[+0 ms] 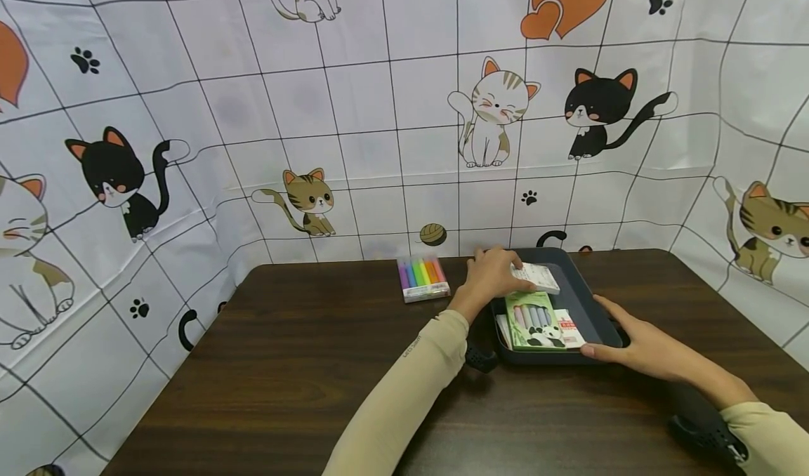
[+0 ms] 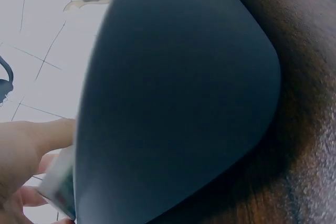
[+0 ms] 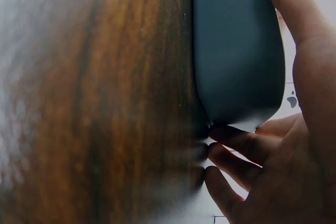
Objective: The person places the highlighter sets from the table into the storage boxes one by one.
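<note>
A dark grey tray (image 1: 588,293) lies on the table with small boxes inside. My left hand (image 1: 489,279) reaches over its left rim and grips a small white box (image 1: 538,277) at the back of the tray. In front of that box lies a green box with a panda picture (image 1: 534,321), partly over a white and red box (image 1: 571,328). At the front right corner, my right hand (image 1: 651,346) holds the tray, thumb at the front and fingers along the right side. The left wrist view shows the tray's outer wall, with the white box (image 2: 62,179) partly hidden behind it.
A clear pack of coloured markers (image 1: 423,279) stands left of the tray near the table's back edge. The dark wooden table (image 1: 303,364) extends to the left. Behind it hangs a white grid sheet (image 1: 379,146) with cartoon cats.
</note>
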A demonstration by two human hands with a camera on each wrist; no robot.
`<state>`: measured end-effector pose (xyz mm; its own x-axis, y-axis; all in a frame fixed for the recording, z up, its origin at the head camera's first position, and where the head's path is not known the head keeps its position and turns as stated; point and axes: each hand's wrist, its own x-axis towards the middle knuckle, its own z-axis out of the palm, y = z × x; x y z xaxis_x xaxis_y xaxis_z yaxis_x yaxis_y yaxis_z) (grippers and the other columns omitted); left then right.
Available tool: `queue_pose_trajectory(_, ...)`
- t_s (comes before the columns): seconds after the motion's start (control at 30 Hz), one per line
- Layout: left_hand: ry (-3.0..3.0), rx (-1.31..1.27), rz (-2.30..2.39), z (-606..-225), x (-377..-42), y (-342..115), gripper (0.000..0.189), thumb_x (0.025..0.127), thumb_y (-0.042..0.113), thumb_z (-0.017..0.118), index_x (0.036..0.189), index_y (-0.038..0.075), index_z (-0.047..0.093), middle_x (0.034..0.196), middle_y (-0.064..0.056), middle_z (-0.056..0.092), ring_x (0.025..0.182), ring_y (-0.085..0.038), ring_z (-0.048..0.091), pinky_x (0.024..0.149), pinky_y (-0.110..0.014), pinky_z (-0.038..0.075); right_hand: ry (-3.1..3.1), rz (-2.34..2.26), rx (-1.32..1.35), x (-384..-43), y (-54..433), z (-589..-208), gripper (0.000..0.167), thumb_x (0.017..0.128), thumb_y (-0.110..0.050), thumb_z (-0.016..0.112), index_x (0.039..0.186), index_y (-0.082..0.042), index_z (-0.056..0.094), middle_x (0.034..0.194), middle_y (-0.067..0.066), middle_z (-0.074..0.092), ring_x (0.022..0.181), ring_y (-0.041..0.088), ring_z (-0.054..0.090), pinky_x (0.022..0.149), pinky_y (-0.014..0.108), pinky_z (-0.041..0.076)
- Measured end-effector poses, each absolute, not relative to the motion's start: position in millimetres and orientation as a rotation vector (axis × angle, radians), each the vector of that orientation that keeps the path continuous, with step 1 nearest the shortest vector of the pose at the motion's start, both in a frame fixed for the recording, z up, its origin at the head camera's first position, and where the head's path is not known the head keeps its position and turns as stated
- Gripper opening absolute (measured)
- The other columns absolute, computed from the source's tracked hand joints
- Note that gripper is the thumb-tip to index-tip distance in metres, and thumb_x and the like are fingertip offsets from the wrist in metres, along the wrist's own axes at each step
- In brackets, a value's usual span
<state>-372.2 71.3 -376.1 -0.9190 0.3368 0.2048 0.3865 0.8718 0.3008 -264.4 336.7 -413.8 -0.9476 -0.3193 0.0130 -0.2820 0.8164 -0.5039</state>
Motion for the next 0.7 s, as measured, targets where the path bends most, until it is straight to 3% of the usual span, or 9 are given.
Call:
queue_pose_trajectory(0.23,-2.809,-0.595,-0.597,-376.6,-375.9,68.3,0.019,0.097,0.041,0.070,0.106,0.026,0.078,0.111,0.009,0.067,0.103,-0.015,0.061,0.090,-0.045,0.047,2.932,-0.775,-0.489,-264.9,336.8,-414.6,0.103,0.092,-0.053,0.070,0.162,-0.004,0.011,0.145,0.044,0.033,0.119,0.059,0.048,0.082,0.066,0.045)
queue_pose_trajectory(0.43,-2.820,-0.619,-0.596,-376.1,-376.3,67.3,0.018,0.098,0.039,0.069,0.107,0.027,0.078,0.112,0.010,0.068,0.101,-0.011,0.061,0.084,-0.040,0.048,2.934,-0.777,-0.500,-263.9,337.0,-415.3,0.104,0.092,-0.053,0.070,0.162,-0.004,0.011,0.145,0.045,0.033,0.120,0.060,0.048,0.083,0.066,0.045)
queue_pose_trajectory(0.7,-2.817,-0.616,-0.614,-377.5,-381.1,63.5,0.018,0.098,0.037,0.067,0.109,0.027,0.078,0.113,0.012,0.068,0.102,-0.011,0.062,0.086,-0.042,0.048,2.947,-0.778,-0.513,-263.4,337.3,-414.3,0.104,0.092,-0.052,0.071,0.162,-0.004,0.012,0.144,0.045,0.035,0.119,0.059,0.048,0.082,0.065,0.045)
